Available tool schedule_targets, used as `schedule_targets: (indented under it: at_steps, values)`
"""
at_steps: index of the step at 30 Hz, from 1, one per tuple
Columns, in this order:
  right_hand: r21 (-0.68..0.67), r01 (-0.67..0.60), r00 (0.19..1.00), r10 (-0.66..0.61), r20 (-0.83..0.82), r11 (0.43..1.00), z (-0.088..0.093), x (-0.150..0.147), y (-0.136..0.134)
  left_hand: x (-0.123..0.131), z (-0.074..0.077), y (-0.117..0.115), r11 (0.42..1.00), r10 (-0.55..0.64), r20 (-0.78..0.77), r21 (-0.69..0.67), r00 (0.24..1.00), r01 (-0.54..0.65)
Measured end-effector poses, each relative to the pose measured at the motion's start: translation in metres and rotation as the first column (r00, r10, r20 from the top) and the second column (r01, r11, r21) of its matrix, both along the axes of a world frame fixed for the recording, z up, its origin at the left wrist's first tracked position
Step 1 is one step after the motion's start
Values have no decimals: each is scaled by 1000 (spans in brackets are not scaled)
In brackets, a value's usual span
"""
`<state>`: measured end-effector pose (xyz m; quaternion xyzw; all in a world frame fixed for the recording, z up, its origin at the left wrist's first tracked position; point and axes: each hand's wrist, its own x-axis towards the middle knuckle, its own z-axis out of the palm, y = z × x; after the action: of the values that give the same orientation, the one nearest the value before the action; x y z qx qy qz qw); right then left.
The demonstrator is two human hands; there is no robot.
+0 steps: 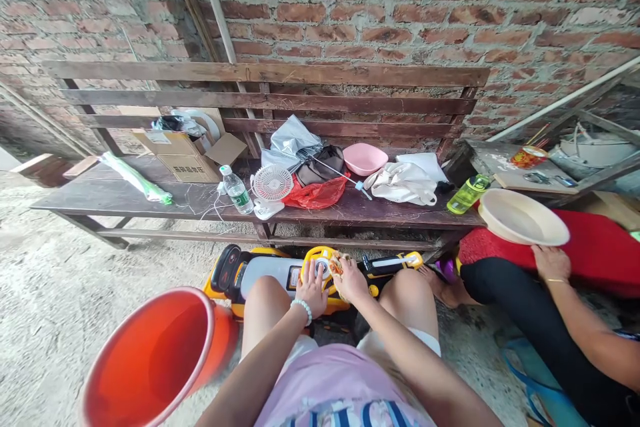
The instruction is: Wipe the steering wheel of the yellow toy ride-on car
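My left hand [311,291], with a pale bead bracelet at its wrist, lies over the yellow steering wheel [314,253] of a toy ride-on vehicle. Its fingers are stretched out and hold nothing that I can see. Just beside it, my right hand [352,282] is closed on a small crumpled orange-and-white patterned cloth [337,265], close to the wheel's right side. Part of the cloth is hidden by the fingers. The vehicle's grey and yellow body [267,275] sits crosswise in front of my knees.
A large red bucket [150,353] stands at lower left. Along the wooden bench [320,213] lie a cardboard box [187,163], water bottle [237,192], white fan [272,182] and pink basin [365,159]. At right, another person's hand [551,263] touches a cream basin [523,217].
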<state>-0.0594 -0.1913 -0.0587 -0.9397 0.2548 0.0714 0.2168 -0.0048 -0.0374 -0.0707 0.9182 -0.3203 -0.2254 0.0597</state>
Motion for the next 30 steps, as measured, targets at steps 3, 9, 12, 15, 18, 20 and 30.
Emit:
schedule_targets:
  at_steps: [3, 9, 12, 15, 18, 20, 30]
  values:
    - [51, -32, 999, 31, 23, 998, -7, -30, 18, -1, -1, 1, 1000, 3, 15, -12, 1000, -3]
    - [151, -75, 997, 70, 39, 986, 4, -42, 23, 3, 1, 5, 998, -3, -36, -61, 999, 0]
    - [123, -101, 988, 85, 126, 987, 24, -20, 13, 4, -1, 6, 996, 4, -44, -86, 999, -8]
    - [75, -130, 962, 108, 251, 989, 40, 10, 9, 1, -7, 8, 991, 35, -15, -130, 999, -37]
    - [24, -160, 965, 151, 215, 987, 41, 30, 12, -4, -18, 12, 976, 86, 42, -202, 995, -76]
    - [-12, -210, 968, 210, 135, 978, 34, 33, 16, -7, -26, 15, 964, 161, 57, -224, 985, -145]
    - [42, -319, 946, 316, 76, 947, 16, -12, 28, -4, -25, 19, 972, 179, -52, -147, 982, -185]
